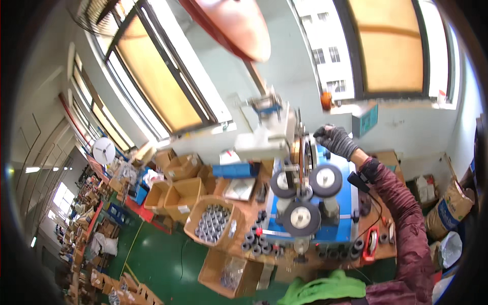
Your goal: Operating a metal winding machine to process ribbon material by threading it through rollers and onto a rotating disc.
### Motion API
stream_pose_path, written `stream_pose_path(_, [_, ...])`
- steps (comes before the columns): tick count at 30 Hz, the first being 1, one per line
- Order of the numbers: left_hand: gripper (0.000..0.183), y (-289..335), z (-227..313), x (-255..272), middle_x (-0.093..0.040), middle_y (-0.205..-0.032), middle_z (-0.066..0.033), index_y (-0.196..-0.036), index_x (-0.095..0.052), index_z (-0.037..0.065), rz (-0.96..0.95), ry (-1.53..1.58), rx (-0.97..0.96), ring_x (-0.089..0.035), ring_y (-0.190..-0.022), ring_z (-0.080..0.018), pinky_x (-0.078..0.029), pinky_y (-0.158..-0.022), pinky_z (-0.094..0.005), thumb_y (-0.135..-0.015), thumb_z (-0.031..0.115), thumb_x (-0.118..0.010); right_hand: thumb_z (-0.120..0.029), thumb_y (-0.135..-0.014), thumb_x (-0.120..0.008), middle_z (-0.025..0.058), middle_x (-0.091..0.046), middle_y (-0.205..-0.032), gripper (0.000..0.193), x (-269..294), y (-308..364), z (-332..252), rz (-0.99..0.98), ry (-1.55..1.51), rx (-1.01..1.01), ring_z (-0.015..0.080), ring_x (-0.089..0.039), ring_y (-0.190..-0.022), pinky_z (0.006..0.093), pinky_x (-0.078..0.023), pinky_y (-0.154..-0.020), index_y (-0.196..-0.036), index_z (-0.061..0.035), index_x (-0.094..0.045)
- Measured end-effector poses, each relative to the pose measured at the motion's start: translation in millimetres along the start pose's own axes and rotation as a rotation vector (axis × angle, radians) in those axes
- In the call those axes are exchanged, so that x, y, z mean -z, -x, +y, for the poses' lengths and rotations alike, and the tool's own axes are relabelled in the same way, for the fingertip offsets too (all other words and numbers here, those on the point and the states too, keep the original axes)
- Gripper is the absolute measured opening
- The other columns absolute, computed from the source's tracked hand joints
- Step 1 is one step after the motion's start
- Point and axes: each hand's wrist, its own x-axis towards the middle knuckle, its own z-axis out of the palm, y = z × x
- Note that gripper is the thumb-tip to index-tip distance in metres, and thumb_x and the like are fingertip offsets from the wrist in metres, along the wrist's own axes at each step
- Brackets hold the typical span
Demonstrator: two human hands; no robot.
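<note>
The right hand [335, 141], in a dark grey glove, reaches up and forward from a maroon sleeve [406, 223] to the top of the winding machine [310, 203]. Its fingers curl near the upper rim of the thin upright ring [301, 147] that stands edge-on in the machine, though whether they grip the ring or only rest beside it I cannot tell: the hand is small and partly turned away. The left hand is not in view.

The ring sits between three grey rollers [302, 218], two side by side above and one lower down, which appear placed to bear it from around its edge so it can turn upright. They are mounted on a blue base that stands on the wooden desk [244, 203], and a white housing [264, 142] juts to the left at the ring's height.

A row of small dark rings [259, 244] lies along the front of the desk, near the machine, within easy reach. To the left, an open carton [213, 223] holds many shiny wound pieces, tilted toward the seat; more cartons [178, 193] stand beyond it. A green cloth [320, 290] lies at the lower edge, close to the body. A black cable [373, 203] runs down the machine's right side.
</note>
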Motion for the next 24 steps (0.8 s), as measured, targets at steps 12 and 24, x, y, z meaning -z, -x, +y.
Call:
stream_pose_path(12, [0.022, -106.3, 30.2, 33.1, -0.059, -0.084, -0.0128, -0.073, -0.063, 0.010, -0.019, 0.319, 0.223, -0.054, -0.080, -0.0266, -0.047, -0.068, -0.0405, -0.082, 0.023, -0.047, -0.030, -0.085, -0.058, 0.0033, -0.061, -0.089, 0.040, 198.5, -219.3, -194.5, 0.366, -0.317, 0.350, 0.0103, -0.055, -0.076, 0.0243, -0.047, -0.071, -0.114, -0.0039, -0.053])
stream_pose_path(24, [0.024, -155.2, 34.1, 9.8, -0.059, -0.078, -0.0106, -0.072, -0.059, 0.008, 0.100, 1.031, 0.409, -0.056, -0.070, -0.0246, -0.047, -0.062, -0.0371, -0.085, 0.025, -0.048, -0.018, -0.083, -0.057, 0.0037, -0.062, -0.074, 0.029, 200.2, -236.0, -197.1, 0.352, 0.107, 0.471, 0.0108, -0.056, -0.064, 0.0252, -0.047, -0.062, -0.110, -0.0084, -0.057])
